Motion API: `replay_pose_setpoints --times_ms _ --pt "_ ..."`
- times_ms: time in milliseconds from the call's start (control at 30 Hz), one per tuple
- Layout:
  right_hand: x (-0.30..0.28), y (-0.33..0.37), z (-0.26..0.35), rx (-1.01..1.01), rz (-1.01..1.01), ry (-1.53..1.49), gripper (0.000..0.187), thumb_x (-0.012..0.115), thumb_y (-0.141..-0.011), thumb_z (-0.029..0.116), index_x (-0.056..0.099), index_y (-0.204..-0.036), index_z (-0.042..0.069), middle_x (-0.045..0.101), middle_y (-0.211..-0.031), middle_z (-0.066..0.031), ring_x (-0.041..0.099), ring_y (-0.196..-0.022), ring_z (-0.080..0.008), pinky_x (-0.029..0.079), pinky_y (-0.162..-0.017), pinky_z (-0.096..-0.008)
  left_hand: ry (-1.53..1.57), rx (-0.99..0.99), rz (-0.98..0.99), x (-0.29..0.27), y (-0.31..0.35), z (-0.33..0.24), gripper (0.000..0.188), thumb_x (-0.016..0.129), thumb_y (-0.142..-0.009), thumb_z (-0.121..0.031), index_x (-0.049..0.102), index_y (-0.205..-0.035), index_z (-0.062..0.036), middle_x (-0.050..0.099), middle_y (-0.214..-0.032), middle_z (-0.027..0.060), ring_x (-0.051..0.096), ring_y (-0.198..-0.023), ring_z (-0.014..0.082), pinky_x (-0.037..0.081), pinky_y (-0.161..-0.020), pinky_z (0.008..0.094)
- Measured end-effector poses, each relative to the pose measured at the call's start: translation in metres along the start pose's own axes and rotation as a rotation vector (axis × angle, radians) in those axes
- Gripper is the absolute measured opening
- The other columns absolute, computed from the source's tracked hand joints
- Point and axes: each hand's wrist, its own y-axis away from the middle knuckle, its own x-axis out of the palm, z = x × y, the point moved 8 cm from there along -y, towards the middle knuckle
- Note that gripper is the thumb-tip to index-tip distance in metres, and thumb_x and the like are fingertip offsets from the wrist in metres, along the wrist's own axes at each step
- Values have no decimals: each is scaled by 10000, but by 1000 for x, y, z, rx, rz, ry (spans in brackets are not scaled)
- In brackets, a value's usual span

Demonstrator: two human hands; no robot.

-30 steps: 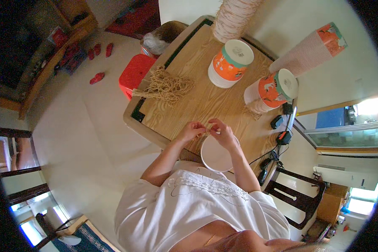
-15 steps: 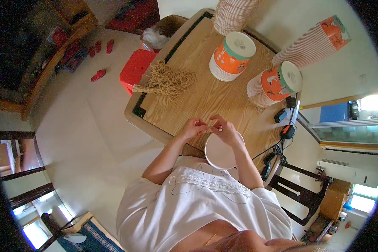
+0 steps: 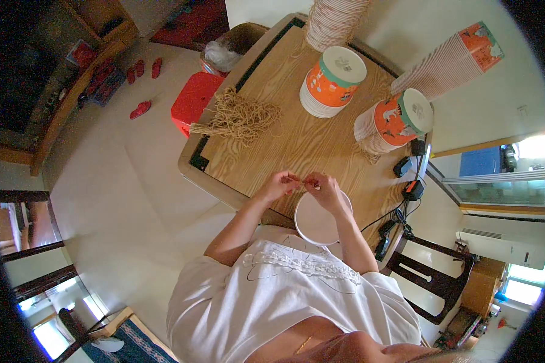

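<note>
My left hand (image 3: 279, 184) and my right hand (image 3: 324, 189) meet over the table's near edge, each with its fingers pinched together. What lies between the fingertips is too small to make out. Below my right hand, close against my shirt, is a round white paper tub (image 3: 317, 225), its pale inside facing up and partly covered by that hand and forearm. A loose heap of tan twine (image 3: 241, 118) lies farther off to the left on the wooden table (image 3: 272, 158).
Two short stacks of orange-and-green paper tubs, a left one (image 3: 330, 85) and a right one (image 3: 390, 121), stand upside down on the table. Taller stacks (image 3: 336, 23) rise behind. Black adapters and cables (image 3: 413, 190) line the right edge. A red stool (image 3: 195, 100) stands left; a dark chair (image 3: 433, 275) stands right.
My right hand's raised fingers have curled down into a tighter pinch near my left fingertips. The tub stays in the same place.
</note>
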Motion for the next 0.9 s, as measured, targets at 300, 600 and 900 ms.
replay_pose_setpoints --times_ms 300,600,900 --pt "-13 4 7 56 -106 -18 101 592 -764 89 581 -850 38 626 -774 -143 624 -723 -286 480 -621 -365 19 147 93 16 -20 16 255 670 -775 -163 588 -970 -21 626 -839 31 573 -754 97 474 -672 241" --pt "-14 5 1 77 -86 -101 121 606 -777 118 549 -828 25 607 -752 -139 606 -708 -276 465 -620 -355 -115 198 -37 12 -27 20 142 658 -774 -134 606 -854 -30 625 -787 31 580 -728 99 477 -669 244" --pt "-14 5 1 66 -82 -73 143 620 -767 137 546 -830 32 609 -756 -137 603 -713 -290 465 -623 -360 -63 206 -54 11 -28 15 125 639 -771 -115 611 -850 -22 618 -760 25 571 -701 96 474 -633 250"
